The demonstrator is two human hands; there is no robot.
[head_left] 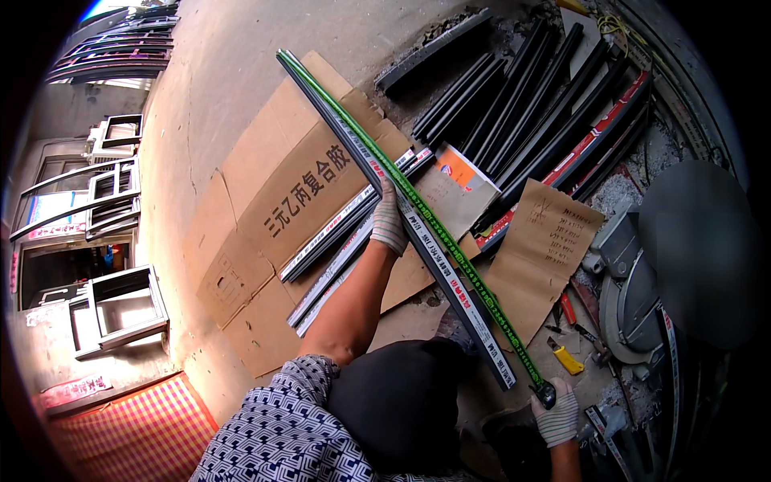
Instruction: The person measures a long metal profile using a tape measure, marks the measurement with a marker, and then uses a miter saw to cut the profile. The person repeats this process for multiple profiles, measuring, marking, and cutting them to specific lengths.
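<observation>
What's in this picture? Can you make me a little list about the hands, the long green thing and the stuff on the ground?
Left hand: in a striped glove, holding a long dark bar
Right hand: in a striped glove, holding the case of a green tape measure
Tape: pulled out beside the bar, with a gap near the right hand
Ground, middle: flattened cardboard
Ground, right: brown sheet with handwriting, yellow cutter
Farther off: pile of dark strips

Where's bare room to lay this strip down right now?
The widest patch is floor between the cardboard sheet and the window frames at left. The sheet's left part, beside the labelled strips, also looks bare. Right of the green tape measure it's crowded: black profiles, yellow knife, grey machine.
</observation>
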